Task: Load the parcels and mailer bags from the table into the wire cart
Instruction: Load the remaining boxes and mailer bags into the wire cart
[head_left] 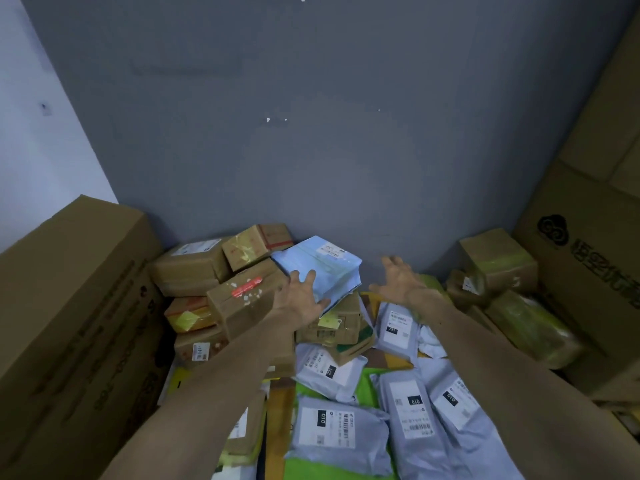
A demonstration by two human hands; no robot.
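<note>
The blue mailer bag (322, 261) lies on top of the pile of brown boxes (242, 306) at the far side, against the wall, its labelled end farthest away. It sits between the two hands. The left hand (304, 296) is nearer: its fingers (308, 277) lie straight on the bag's near left corner, not closed round it. The right hand (398, 282) hovers just right of the bag, apart from it, fingers spread and holding nothing. To lift the bag, the right hand probably has to move left to its right edge.
</note>
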